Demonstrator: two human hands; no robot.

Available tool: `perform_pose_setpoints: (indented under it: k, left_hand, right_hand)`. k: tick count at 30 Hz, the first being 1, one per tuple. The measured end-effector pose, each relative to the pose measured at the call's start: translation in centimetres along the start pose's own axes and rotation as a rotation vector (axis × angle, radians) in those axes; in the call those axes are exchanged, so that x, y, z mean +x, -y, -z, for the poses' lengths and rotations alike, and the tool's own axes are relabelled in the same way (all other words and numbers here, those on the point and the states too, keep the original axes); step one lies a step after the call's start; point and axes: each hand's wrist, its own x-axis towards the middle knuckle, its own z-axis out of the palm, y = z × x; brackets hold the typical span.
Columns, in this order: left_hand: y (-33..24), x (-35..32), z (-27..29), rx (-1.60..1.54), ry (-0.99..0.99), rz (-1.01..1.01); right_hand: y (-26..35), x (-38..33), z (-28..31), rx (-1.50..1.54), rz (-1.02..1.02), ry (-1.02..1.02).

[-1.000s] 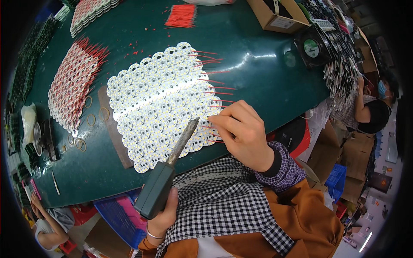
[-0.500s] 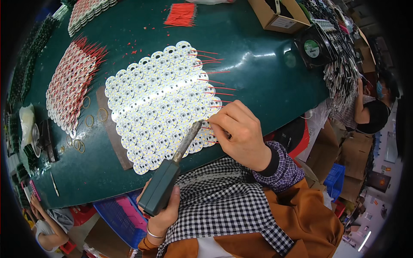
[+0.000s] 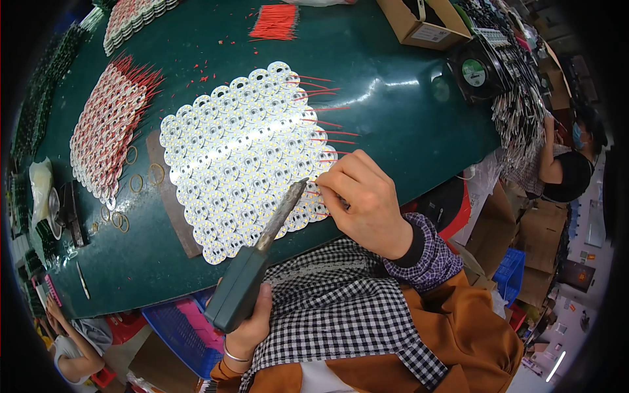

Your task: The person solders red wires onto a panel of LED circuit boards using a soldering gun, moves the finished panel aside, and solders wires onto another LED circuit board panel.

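Green surface (image 3: 406, 111) carries your sheet of round white boards (image 3: 242, 164), seemingly partway wired.
Red wires (image 3: 341, 141) line its right edge; boards further in show none. Your left fingers (image 3: 263, 304) grip the soldering iron (image 3: 249, 268), its handle shifted slightly left since half a second ago; your right fingers (image 3: 344, 180) pinch narrowly, anything held unclear.

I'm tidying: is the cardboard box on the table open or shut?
Open: the visible top of the cardboard box is uncovered, and its dark inside shows.

Checked apron (image 3: 334, 311), brown top (image 3: 472, 321), purple patterned cuff (image 3: 434, 252), silver bangle (image 3: 236, 358).
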Motion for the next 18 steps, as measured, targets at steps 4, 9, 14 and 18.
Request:
perform_pose_setpoints:
  k: [4,9,14,18]
  left_hand:
    - [0.0,-0.5,0.3,-0.098,-0.043,-0.059]
    - [-0.3,-0.8,0.8,-0.003,-0.019,-0.057]
    - [-0.6,-1.3,1.2,0.002,0.042,0.054]
    - [-2.0,-0.1,0.3,-0.016,-0.019,0.026]
  right_hand:
    - [0.0,0.0,-0.1,-0.019,-0.004,0.018]
    - [0.6,-0.5,0.6,-0.009,-0.021,0.025]
    - [1.2,-1.4,1.5,0.022,-0.009,0.071]
    - [1.0,-1.7,1.0,0.011,0.003,0.083]
